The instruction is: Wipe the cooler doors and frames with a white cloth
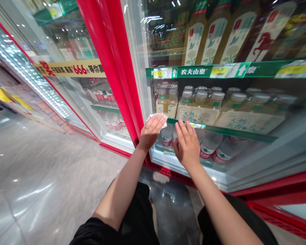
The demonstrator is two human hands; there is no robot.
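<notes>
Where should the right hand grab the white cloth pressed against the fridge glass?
Probably the free corner of the white cloth, poking out past the fingertips of the left hand. Come in from the right, since the right hand lies just there on the glass fridge door. The rest seems pinned under the left fingers, so that corner looks like the easiest edge to pinch.

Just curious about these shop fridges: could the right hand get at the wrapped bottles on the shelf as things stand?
Probably not. The right hand appears to rest on the outside of the glass door, and the wrapped bottles stand behind that pane, which looks shut.
</notes>
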